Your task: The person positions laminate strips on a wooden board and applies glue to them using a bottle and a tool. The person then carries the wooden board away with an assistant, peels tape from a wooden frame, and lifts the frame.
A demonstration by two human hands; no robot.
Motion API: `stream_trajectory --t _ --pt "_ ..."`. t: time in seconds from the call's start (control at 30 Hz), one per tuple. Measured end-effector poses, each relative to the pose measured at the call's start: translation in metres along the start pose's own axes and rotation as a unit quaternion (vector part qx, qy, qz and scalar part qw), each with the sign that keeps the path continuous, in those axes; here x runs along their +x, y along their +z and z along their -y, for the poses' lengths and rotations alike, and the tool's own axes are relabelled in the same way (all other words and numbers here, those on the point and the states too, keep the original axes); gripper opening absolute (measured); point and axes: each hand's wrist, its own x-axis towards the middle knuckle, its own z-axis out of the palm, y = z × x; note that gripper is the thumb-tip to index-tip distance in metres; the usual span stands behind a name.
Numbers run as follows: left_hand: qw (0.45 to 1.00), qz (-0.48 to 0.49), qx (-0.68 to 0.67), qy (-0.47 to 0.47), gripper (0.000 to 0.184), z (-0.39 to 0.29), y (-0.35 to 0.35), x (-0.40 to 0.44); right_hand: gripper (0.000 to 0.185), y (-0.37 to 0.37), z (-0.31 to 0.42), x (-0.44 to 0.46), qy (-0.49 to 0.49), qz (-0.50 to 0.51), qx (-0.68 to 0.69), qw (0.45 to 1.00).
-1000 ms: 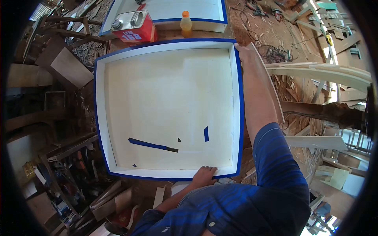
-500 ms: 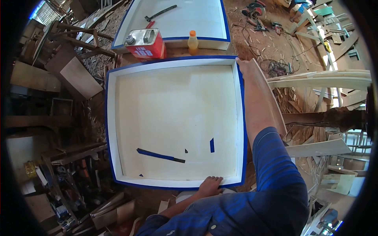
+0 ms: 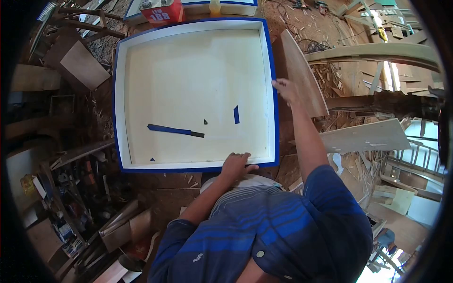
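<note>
A large shallow wooden box point(image 3: 188, 85), with white inner walls and blue edging along its rim, lies in front of me. My left hand point(image 3: 235, 166) grips its near rim, right of the middle, fingers over the edge and thumb on the outer side. On the right rim, my right hand point(image 3: 285, 90) has its fingertips and thumb closed at the blue edging point(image 3: 272, 70). Inside the box lie a long dark-blue strip point(image 3: 172, 130), a shorter blue strip point(image 3: 237, 114) and small dark scraps point(image 3: 205, 121).
Behind the box stand a red can point(image 3: 163, 12), a bottle point(image 3: 215, 8) and a second blue-edged box point(image 3: 240, 9). A curved wooden board point(image 3: 299, 70) leans close to my right forearm. Planks point(image 3: 363, 135) and wood scraps are at right; a cluttered rack point(image 3: 71, 198) stands at left.
My right hand has come from the far right corner toward me along the right rim. The view has shifted, so the box sits higher. My left hand stays at the near rim.
</note>
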Motion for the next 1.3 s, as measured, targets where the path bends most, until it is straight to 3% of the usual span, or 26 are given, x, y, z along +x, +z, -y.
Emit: stream_trajectory --t 0.23,0.27,0.37,0.4,0.47,0.53,0.6,0.7,0.73,0.83,1.03,1.13,1.27,1.3 --pt "0.994 -0.09 0.058 0.001 0.064 -0.007 0.006 -0.017 0.044 -0.003 -0.091 -0.14 -0.013 0.047 0.051 0.997" --pt "0.996 -0.051 0.051 -0.047 0.065 -0.011 0.001 -0.023 0.046 -0.003 -0.105 -0.156 -0.009 0.057 0.055 0.997" --pt "0.979 -0.164 0.12 -0.024 0.076 0.015 0.02 -0.044 0.054 -0.01 -0.128 -0.208 0.001 0.091 0.037 0.995" --pt "0.983 -0.125 0.106 -0.084 0.085 0.019 0.015 -0.054 0.057 -0.013 -0.13 -0.225 0.003 0.104 0.024 0.994" --pt "0.956 -0.21 0.174 -0.109 0.091 0.03 0.004 -0.078 0.058 -0.01 -0.108 -0.268 -0.213 -0.052 -0.165 0.962" --pt "0.933 -0.274 0.146 -0.183 0.103 0.046 -0.013 -0.107 0.056 -0.015 -0.075 -0.293 -0.374 -0.086 -0.288 0.878" --pt "0.89 -0.355 0.151 -0.242 0.114 0.064 -0.025 -0.137 0.05 -0.012 -0.055 -0.306 -0.478 -0.002 -0.342 0.809" --pt "0.832 -0.433 0.141 -0.317 0.127 0.106 -0.045 -0.175 0.037 0.011 -0.063 -0.294 -0.291 0.251 -0.328 0.863" --pt "0.812 -0.454 0.133 -0.34 0.131 0.124 -0.049 -0.185 0.032 0.021 -0.053 -0.286 -0.212 0.28 -0.314 0.882" --pt "0.745 -0.549 0.039 -0.377 0.131 0.184 -0.063 -0.21 0.027 0.048 -0.042 -0.266 -0.127 0.337 -0.27 0.893" --pt "0.609 -0.645 -0.275 -0.37 0.114 0.276 -0.119 -0.251 0.024 0.119 -0.04 -0.273 -0.143 0.354 -0.223 0.897" --pt "0.557 -0.682 -0.369 -0.298 0.1 0.3 -0.139 -0.261 0.025 0.174 -0.013 -0.287 -0.13 0.358 -0.231 0.895" --pt "0.592 -0.671 -0.415 -0.168 0.085 0.356 -0.146 -0.281 0.032 0.26 0.002 -0.288 -0.218 0.369 -0.277 0.86" --pt "0.598 -0.656 -0.423 -0.183 0.083 0.356 -0.154 -0.285 0.031 0.282 0.012 -0.289 -0.228 0.372 -0.279 0.856"
